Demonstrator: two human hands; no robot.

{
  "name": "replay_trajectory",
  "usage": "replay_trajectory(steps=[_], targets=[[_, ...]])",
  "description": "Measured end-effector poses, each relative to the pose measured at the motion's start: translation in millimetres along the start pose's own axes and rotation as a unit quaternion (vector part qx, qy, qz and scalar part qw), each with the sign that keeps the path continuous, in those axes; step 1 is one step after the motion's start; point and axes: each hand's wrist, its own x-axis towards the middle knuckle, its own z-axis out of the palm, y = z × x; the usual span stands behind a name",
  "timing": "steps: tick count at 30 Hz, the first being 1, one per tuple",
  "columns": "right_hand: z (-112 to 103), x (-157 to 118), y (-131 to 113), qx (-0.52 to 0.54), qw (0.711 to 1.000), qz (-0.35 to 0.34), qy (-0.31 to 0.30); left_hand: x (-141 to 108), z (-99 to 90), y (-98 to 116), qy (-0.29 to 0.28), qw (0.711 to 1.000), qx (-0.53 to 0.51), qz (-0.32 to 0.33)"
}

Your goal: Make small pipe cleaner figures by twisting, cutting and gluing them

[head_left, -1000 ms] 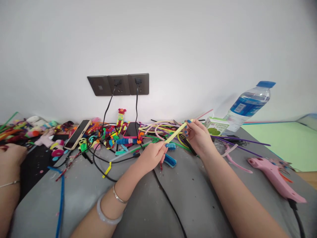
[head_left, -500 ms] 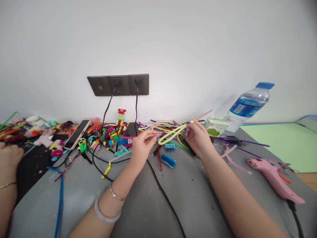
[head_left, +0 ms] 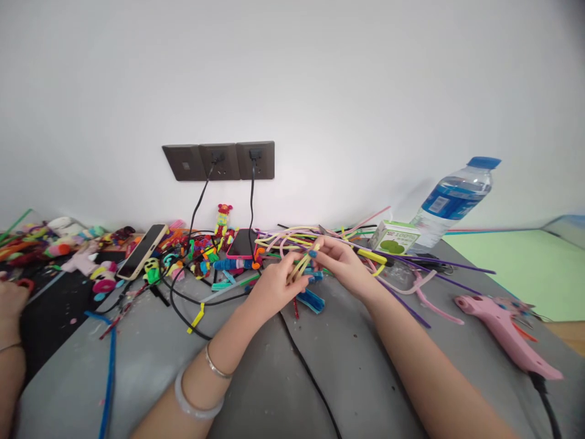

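Observation:
Between my hands is a folded pale yellow pipe cleaner. My left hand closes its thumb and fingers round the lower part of it. My right hand, with blue nails, pinches its upper end. Just below my fingers lie short blue fuzzy pieces on the grey table. Behind my hands spreads a pile of long pink, yellow and purple pipe cleaners. A yellow-and-black tool rests beside my right hand.
At the right are a pink glue gun, a tilted water bottle and a green-and-white box. Phones, black cables and colourful fuzzy figures lie left. Another person's hand holds something red at the far left.
My right hand has moved left and down towards my left hand. The yellow loop has come down between them, and my left hand now grips it. The other person's hand has shifted slightly.

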Motion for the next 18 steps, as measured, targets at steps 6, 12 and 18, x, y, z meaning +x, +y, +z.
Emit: replay_trajectory(steps=[6,12,18], targets=[[9.5,-0.5,-1.1,0.0,0.999,-0.012,-0.03,-1.7,0.8,3.5,0.017,0.999,-0.048,-0.009],[8.8,0.7,3.5,0.003,1.0,-0.006,-0.01,-1.8,7.2,2.6,0.062,0.997,-0.047,-0.013],[7.5,1.2,7.0,-0.001,1.0,0.002,-0.012,-1.8,7.1,7.0,0.068,0.998,0.009,-0.01]])
